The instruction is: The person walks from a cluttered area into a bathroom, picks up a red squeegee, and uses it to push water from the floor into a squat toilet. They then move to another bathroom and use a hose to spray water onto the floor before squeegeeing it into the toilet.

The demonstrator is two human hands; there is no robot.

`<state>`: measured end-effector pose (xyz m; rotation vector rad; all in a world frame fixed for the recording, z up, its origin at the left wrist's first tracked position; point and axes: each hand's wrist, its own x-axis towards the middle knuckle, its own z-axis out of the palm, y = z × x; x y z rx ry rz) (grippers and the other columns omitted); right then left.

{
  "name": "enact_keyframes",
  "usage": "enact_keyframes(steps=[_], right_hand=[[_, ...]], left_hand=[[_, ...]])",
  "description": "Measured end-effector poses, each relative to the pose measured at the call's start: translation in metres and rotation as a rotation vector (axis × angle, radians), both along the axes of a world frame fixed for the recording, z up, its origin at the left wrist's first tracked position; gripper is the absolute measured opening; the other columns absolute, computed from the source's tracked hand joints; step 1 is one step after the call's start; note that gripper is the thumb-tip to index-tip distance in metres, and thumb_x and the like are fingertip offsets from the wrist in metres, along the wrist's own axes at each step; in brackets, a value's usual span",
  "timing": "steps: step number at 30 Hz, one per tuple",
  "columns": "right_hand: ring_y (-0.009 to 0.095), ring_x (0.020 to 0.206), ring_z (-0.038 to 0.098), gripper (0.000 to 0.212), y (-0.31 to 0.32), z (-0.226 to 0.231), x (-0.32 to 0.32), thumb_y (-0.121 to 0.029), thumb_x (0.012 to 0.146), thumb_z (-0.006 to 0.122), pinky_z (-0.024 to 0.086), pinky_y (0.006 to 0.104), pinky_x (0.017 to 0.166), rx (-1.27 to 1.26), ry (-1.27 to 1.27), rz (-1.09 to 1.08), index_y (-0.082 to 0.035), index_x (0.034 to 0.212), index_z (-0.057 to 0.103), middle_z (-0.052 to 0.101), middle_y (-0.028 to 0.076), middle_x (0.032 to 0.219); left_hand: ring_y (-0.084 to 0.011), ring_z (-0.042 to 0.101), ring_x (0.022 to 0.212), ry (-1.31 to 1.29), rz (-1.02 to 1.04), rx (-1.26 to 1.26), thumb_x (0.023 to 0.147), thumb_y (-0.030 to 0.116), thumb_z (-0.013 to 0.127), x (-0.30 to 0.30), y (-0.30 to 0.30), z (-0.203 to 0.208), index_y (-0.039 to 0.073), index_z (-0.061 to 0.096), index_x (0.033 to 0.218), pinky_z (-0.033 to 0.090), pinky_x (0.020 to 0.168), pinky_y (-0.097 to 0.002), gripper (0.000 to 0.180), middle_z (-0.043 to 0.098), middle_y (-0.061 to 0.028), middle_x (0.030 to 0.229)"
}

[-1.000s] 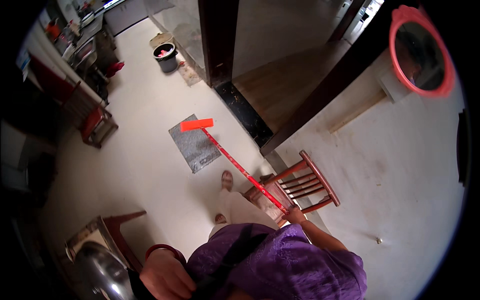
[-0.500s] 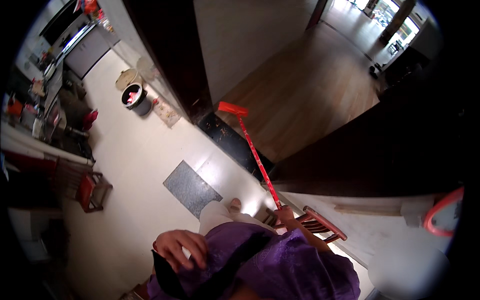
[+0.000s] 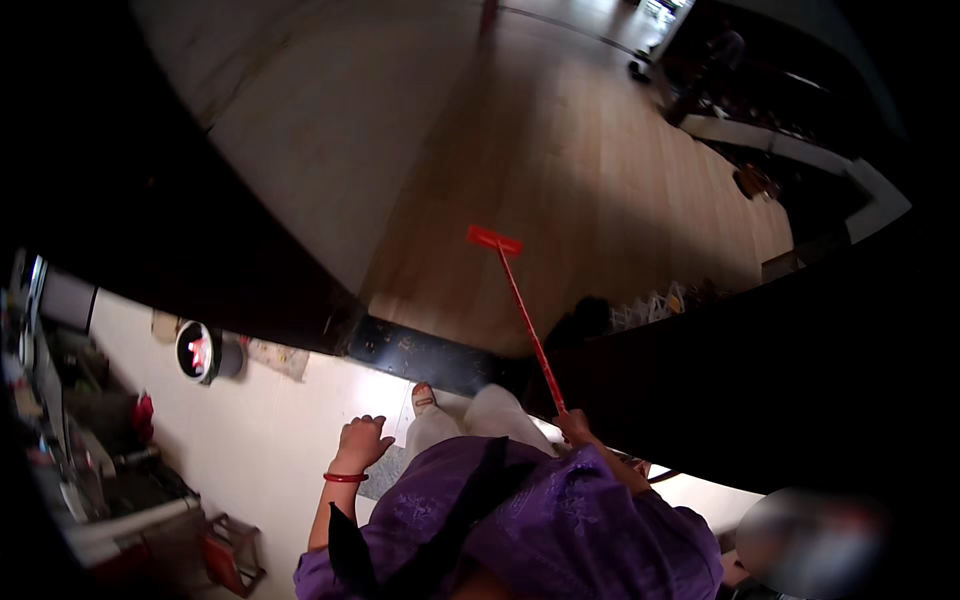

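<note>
My right hand (image 3: 575, 427) grips the near end of a long red-handled mop (image 3: 525, 322). Its flat red head (image 3: 494, 240) rests out on the wooden floor (image 3: 600, 190) beyond a dark threshold strip (image 3: 425, 352). My left hand (image 3: 362, 443), with a red bangle at the wrist, hangs free with fingers spread above the pale tiled floor (image 3: 270, 420) and holds nothing. I wear a purple top, and one sandalled foot (image 3: 424, 399) shows just behind the threshold.
A small dark bin (image 3: 203, 351) with red contents stands on the tiles at left, next to a mat (image 3: 278, 357). Cluttered shelves (image 3: 70, 420) run along the left edge. Dark door frames or walls flank the doorway on both sides. Several shoes (image 3: 660, 300) lie by the right wall.
The view has swung from the tiled room toward the wooden floor. The mop head has moved across the threshold onto the wood. My left hand has dropped to my side.
</note>
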<state>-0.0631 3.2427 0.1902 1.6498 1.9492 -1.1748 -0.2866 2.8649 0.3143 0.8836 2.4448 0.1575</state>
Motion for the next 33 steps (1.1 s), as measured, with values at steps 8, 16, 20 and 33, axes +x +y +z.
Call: enact_keyframes(steps=[8, 16, 20, 33], right_hand=[[0.022, 0.047, 0.054, 0.016, 0.06, -0.047, -0.093, -0.014, 0.063, 0.059, 0.04, 0.0351, 0.039, 0.118, 0.044, -0.292, 0.001, 0.066, 0.056, 0.054, 0.011, 0.055], [0.019, 0.04, 0.051, 0.014, 0.224, -0.179, -0.191, -0.014, 0.062, 0.061, 0.037, 0.0334, 0.035, 0.252, 0.144, -0.614, -0.001, 0.063, 0.054, 0.052, 0.009, 0.053], [0.022, 0.05, 0.056, 0.015, 0.319, -0.181, -0.246, -0.011, 0.064, 0.06, 0.04, 0.0348, 0.039, 0.317, 0.042, -0.616, 0.002, 0.071, 0.058, 0.057, 0.013, 0.063], [0.033, 0.075, 0.059, 0.03, 0.493, -0.068, -0.231, -0.02, 0.062, 0.058, 0.047, 0.0384, 0.064, 0.111, -0.011, -0.869, 0.004, 0.081, 0.06, 0.059, 0.023, 0.077]], left_hand=[[-0.0291, 0.055, 0.082, -0.086, -0.497, -0.029, 0.071, 0.03, 0.06, -0.139, 0.135, 0.005, 0.007, 0.054, 0.092, 0.044, 0.067, -0.0405, 0.032, 0.057, -0.0133, 0.084], [-0.0184, 0.057, 0.078, -0.772, -0.376, 0.216, 0.08, 0.022, 0.057, -0.258, 0.339, -0.143, 0.002, 0.051, 0.107, 0.045, 0.069, -0.0285, 0.034, 0.06, -0.0097, 0.087], [-0.0202, 0.058, 0.075, -0.392, -0.093, 0.145, 0.079, 0.015, 0.05, -0.358, 0.391, -0.268, 0.001, 0.055, 0.101, 0.046, 0.066, -0.0319, 0.026, 0.061, -0.0096, 0.089], [-0.0231, 0.057, 0.086, -0.385, -0.28, -0.383, 0.077, 0.019, 0.051, -0.457, 0.75, -0.275, 0.006, 0.06, 0.094, 0.046, 0.072, -0.0369, 0.023, 0.06, -0.0101, 0.094]])
